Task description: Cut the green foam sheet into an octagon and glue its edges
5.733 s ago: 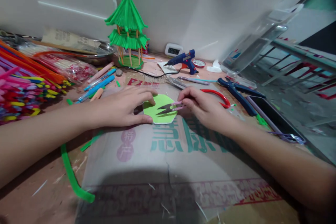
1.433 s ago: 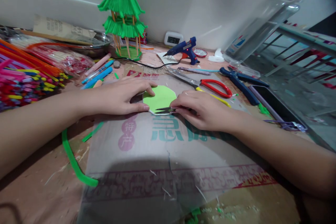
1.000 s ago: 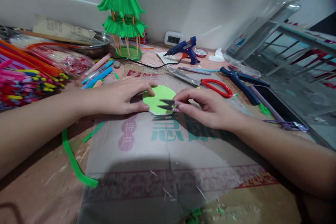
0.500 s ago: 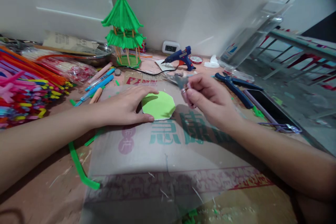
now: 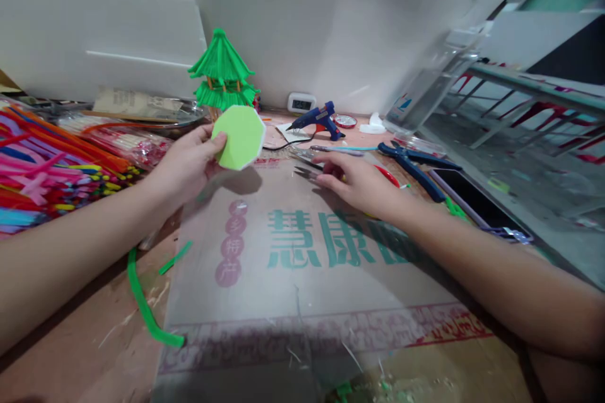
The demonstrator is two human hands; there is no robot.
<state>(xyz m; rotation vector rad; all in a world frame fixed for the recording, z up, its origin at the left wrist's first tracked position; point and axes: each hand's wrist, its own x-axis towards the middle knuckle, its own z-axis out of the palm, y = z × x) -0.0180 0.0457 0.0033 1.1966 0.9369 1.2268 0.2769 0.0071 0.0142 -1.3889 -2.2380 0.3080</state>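
Note:
My left hand (image 5: 186, 162) holds a light green octagonal card piece (image 5: 239, 136) up off the table, pinched at its left edge between thumb and fingers. My right hand (image 5: 362, 184) rests low on the flattened cardboard sheet (image 5: 302, 264), fingers curled on the small thread snips (image 5: 307, 172), whose dark tips point left. A green model pagoda (image 5: 222, 75) stands behind the card piece near the wall.
Bundles of coloured pipe cleaners (image 5: 42, 164) lie at the left. A blue glue gun (image 5: 316, 121), red-handled scissors (image 5: 385, 175), blue pliers (image 5: 416, 160) and a phone (image 5: 472, 192) lie at the back right. A bent green pipe cleaner (image 5: 142, 302) lies front left.
My left hand has lifted the green card piece off the cardboard. My right hand has come down with the snips onto the cardboard. The view has tilted upward.

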